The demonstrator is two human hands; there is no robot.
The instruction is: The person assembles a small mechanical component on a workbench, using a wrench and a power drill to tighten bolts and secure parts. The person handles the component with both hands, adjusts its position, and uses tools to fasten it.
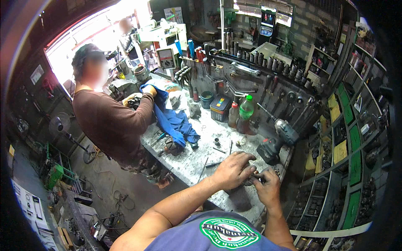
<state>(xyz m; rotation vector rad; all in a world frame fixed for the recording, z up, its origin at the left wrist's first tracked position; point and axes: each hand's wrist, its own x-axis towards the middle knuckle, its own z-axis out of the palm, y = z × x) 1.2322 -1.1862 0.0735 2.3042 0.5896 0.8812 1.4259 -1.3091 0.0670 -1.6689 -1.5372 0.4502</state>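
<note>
Over the near right end of the workbench (197, 161), my two hands meet. My left hand (235, 170) has its fingers bent, thumb and fingertips against a small dark part (251, 179). My right hand (269, 186) is closed around the other side of that part. Fingers cover most of it, so its kind does not show. Just beyond my hands, a cordless impact wrench (279, 140) with a black battery lies at the bench's right edge. A small metal ring (217, 141) and several thin rods lie left of it.
At the bench's left side, a co-worker (111, 113) handles a blue cloth (173, 121). A green-capped bottle (246, 109), a red-capped bottle (233, 116) and a black box (220, 108) stand at the back. Sockets and wrenches (247, 69) line the rear panel; shelves (335, 184) rise on the right.
</note>
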